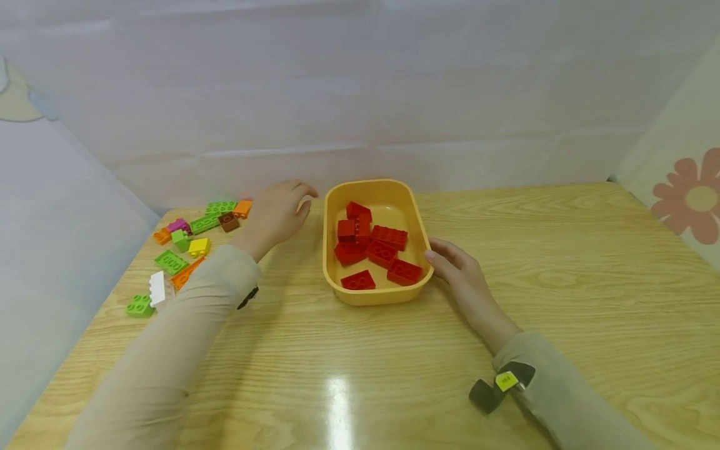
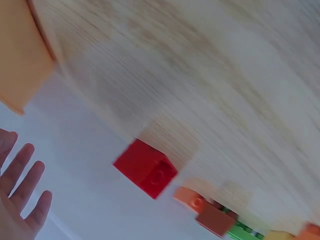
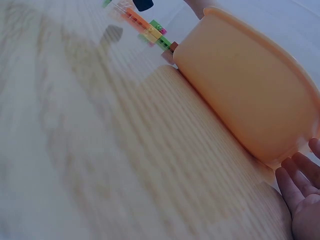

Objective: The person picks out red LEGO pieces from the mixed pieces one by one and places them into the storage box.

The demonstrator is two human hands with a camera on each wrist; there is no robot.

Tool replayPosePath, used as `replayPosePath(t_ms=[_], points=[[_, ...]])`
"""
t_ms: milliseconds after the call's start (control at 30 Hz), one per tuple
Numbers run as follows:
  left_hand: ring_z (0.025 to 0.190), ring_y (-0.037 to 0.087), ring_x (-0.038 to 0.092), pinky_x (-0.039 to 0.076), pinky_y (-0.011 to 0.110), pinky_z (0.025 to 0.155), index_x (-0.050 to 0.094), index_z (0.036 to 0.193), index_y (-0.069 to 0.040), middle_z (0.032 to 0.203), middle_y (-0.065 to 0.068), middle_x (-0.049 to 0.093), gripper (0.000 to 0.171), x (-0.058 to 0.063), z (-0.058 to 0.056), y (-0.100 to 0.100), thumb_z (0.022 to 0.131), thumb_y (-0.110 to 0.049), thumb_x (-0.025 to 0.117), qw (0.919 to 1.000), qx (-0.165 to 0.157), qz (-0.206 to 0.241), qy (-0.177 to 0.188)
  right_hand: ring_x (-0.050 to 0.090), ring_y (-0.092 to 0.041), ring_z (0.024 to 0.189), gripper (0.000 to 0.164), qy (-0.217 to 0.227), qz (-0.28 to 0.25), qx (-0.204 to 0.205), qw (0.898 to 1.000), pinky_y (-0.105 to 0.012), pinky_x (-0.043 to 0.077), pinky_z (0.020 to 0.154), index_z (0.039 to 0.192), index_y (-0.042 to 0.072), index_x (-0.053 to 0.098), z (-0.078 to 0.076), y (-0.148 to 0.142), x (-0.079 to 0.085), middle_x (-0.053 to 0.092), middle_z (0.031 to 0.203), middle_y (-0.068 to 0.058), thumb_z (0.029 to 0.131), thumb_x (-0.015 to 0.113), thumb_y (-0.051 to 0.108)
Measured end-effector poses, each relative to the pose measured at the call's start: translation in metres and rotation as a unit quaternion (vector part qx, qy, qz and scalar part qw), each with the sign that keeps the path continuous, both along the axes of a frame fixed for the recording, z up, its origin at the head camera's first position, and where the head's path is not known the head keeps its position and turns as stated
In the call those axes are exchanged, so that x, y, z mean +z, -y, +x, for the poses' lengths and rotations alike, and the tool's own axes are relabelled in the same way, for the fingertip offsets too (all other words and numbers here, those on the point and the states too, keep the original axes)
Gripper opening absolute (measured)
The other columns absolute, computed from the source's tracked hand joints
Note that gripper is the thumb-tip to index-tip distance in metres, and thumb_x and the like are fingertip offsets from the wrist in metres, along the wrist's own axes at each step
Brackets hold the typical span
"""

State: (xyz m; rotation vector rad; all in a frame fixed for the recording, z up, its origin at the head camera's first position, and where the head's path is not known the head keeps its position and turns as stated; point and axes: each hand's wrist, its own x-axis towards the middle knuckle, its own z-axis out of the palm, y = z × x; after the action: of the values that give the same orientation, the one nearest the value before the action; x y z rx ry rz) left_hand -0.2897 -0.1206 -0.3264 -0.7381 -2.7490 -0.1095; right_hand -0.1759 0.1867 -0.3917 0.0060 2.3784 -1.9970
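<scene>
Beside the left wall of a yellow-orange plastic bin (image 1: 377,299), my left hand (image 1: 284,209) is held over the back of the table with its fingers loosely extended and holding nothing. A red toy brick (image 2: 142,167) stands near the back wall in the left wrist view; the left hand hides it in the head view. My right hand (image 1: 458,272) touches the bin's right side, thumb tip at the rim, and in the right wrist view its straight fingers (image 3: 298,177) lie against the outer wall. Inside the bin lie several red bricks (image 1: 388,236).
At the table's left end, loose bricks lie scattered: green (image 1: 170,262), yellow (image 1: 199,247), white (image 1: 158,289), brown (image 1: 229,221), orange (image 1: 243,208) and magenta (image 1: 179,225). A pale sheet (image 1: 360,94) hangs behind the table (image 1: 562,262), close to its back edge.
</scene>
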Motion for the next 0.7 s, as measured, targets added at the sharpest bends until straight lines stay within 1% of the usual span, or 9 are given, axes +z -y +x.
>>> replayPosePath(t_ms=[167,233,333,500,700], points=[[0.109,0.029,0.058,0.050,0.048,0.096,0.065,0.111,-0.010,0.115,0.010,0.069,0.024,-0.004,-0.001,0.018,0.092,-0.017,0.051,0.9997,0.018,-0.013,-0.012,0.049,-0.011,0.117,0.063,-0.001,0.001,0.001,1.000,-0.002,0.047,0.080,0.139,0.003,0.043,0.000,0.000,-0.001,0.046,0.144,-0.015,0.092,0.053,0.043],[0.107,0.029,0.059,0.051,0.048,0.093,0.065,0.110,-0.011,0.113,0.010,0.069,0.024,-0.006,-0.002,0.025,0.092,-0.017,0.051,0.9993,0.025,-0.021,-0.016,0.049,-0.011,0.116,0.064,-0.001,0.003,0.002,1.000,-0.002,0.047,0.079,0.140,0.003,0.043,0.000,-0.001,-0.001,0.046,0.144,-0.015,0.091,0.053,0.044],[0.104,0.029,0.060,0.052,0.048,0.090,0.066,0.110,-0.011,0.110,0.010,0.070,0.023,-0.011,-0.003,0.033,0.090,-0.016,0.053,0.9988,0.028,-0.031,-0.025,0.049,-0.011,0.116,0.064,-0.001,0.007,0.001,1.000,-0.002,0.047,0.079,0.140,0.004,0.042,0.000,-0.001,-0.002,0.046,0.144,-0.014,0.091,0.053,0.045],[0.105,0.030,0.060,0.053,0.048,0.088,0.065,0.112,-0.008,0.114,0.013,0.069,0.026,-0.016,-0.004,0.041,0.089,-0.016,0.056,0.9980,0.034,-0.045,-0.026,0.049,-0.014,0.118,0.065,0.001,0.010,0.001,1.000,-0.003,0.047,0.079,0.140,0.004,0.042,0.000,-0.001,-0.002,0.046,0.144,-0.014,0.091,0.053,0.045],[0.104,0.033,0.060,0.053,0.049,0.089,0.061,0.117,-0.006,0.118,0.017,0.066,0.032,-0.018,-0.002,0.045,0.088,-0.020,0.060,0.9975,0.049,-0.050,-0.011,0.049,-0.014,0.118,0.064,0.000,0.011,0.002,1.000,-0.003,0.047,0.079,0.140,0.005,0.043,0.000,-0.001,-0.001,0.046,0.144,-0.014,0.091,0.053,0.045]])
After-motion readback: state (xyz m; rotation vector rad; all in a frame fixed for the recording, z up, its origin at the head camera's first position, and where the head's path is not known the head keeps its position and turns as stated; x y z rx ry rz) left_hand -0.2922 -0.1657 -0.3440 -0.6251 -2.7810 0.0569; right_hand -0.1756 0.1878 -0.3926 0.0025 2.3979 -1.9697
